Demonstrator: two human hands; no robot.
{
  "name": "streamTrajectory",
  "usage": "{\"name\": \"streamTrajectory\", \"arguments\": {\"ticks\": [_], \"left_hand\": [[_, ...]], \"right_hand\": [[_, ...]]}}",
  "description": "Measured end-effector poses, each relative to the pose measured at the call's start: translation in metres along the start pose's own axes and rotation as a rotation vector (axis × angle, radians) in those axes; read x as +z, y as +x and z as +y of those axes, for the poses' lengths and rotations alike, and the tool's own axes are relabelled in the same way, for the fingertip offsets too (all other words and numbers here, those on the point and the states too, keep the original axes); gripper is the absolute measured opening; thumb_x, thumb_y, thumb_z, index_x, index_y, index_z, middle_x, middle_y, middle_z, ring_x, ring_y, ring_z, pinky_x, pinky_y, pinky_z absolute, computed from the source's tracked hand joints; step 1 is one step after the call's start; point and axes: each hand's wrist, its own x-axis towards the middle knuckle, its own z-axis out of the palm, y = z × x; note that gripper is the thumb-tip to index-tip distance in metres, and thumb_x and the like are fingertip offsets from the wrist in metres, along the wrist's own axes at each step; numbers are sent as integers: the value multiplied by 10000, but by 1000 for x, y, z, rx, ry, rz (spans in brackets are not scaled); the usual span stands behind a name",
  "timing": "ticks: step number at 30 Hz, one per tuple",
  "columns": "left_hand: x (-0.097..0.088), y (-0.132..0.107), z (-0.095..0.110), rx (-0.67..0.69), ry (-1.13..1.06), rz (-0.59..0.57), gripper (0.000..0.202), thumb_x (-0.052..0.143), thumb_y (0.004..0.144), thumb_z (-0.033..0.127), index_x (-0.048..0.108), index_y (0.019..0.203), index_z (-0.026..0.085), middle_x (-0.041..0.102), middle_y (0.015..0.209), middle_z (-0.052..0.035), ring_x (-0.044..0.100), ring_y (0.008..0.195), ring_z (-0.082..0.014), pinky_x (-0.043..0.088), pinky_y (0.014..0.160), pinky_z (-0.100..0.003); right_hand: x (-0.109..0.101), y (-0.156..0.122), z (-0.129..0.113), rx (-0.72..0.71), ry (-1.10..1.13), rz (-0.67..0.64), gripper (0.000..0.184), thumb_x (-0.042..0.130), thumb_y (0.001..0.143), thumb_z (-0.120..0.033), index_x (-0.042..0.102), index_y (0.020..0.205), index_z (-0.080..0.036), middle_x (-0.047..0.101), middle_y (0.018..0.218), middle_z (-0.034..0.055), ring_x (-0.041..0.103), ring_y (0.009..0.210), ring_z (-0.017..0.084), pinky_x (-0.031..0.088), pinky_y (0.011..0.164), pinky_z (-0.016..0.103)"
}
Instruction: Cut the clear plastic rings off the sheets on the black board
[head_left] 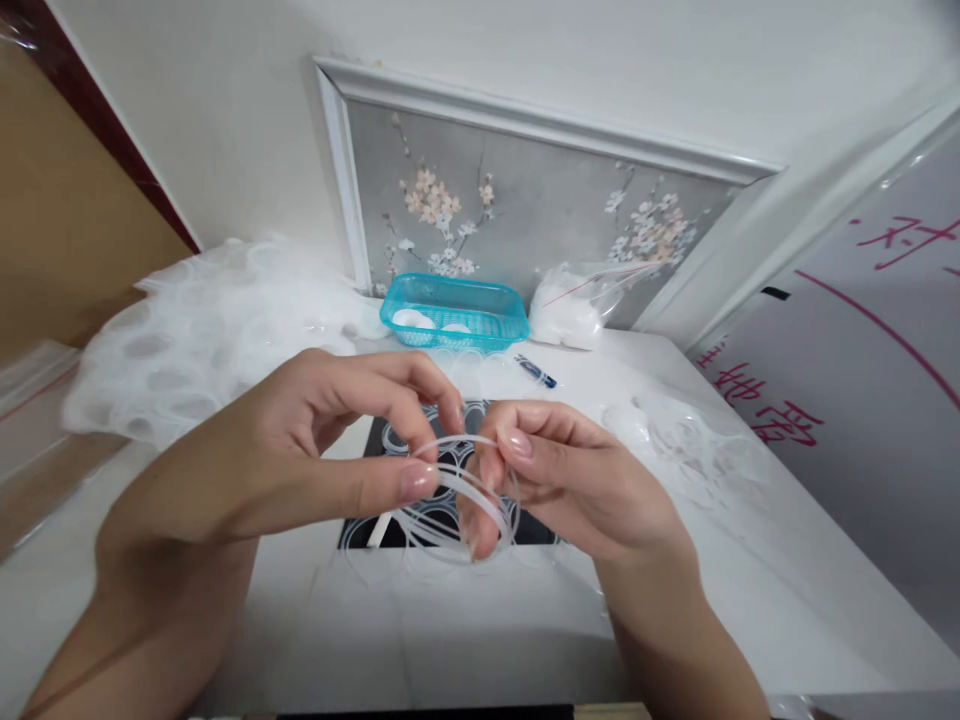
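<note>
Both of my hands meet over the middle of the white table (375,630). My left hand (330,440) pinches the left side of a clear plastic ring (469,475) between thumb and fingers. My right hand (570,480) grips the ring's right side, with its fingers curled through it. A second thin ring seems to hang with the first. Under the hands lies a dark mat (525,528) with several more clear rings spread over it.
A turquoise basket (480,298) with white round pieces stands at the back. A plastic bag of white material (562,310) and a small blue pen (535,371) lie next to it. Heaps of punched clear plastic sheet sit at the left (195,330) and right (682,440).
</note>
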Motion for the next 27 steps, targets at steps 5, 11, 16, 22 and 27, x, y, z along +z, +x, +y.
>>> {"name": "streamTrajectory", "arguments": {"ticks": [5, 11, 16, 22, 27], "left_hand": [[1, 1, 2, -32, -12, -21, 141, 654, 791, 189, 689, 658, 222, 659, 885, 6, 632, 811, -153, 485, 801, -268], [1, 2, 4, -30, -7, -16, 154, 652, 790, 194, 689, 644, 224, 656, 881, 12, 632, 795, -146, 483, 768, -253], [0, 0, 5, -14, -8, 1, 157, 649, 789, 182, 688, 643, 223, 659, 875, 22, 632, 803, -134, 481, 757, -230], [-1, 0, 3, 24, 11, -6, 136, 650, 800, 178, 697, 678, 216, 670, 902, 21, 644, 830, -136, 488, 776, -219], [-1, 0, 4, 43, 30, -2, 158, 640, 811, 177, 696, 667, 209, 678, 886, 25, 648, 837, -134, 490, 765, -196]], "right_hand": [[1, 1, 0, -13, 16, 4, 210, 623, 895, -367, 644, 781, -191, 679, 681, 1, 675, 605, 138, 509, 608, 257], [1, 2, 0, -33, 32, 2, 157, 616, 909, -322, 648, 820, -197, 684, 672, -12, 684, 613, 126, 507, 602, 237], [2, 1, 1, -22, 41, 14, 84, 643, 897, -270, 644, 848, -202, 704, 680, -19, 686, 631, 110, 509, 613, 216], [-1, 0, 3, -18, 70, -5, 48, 680, 866, -212, 658, 883, -173, 724, 709, -11, 703, 643, 100, 534, 621, 190], [-3, -1, 3, 35, 76, -19, 79, 724, 828, -199, 697, 896, -167, 739, 715, -7, 716, 675, 103, 560, 656, 189]]}}
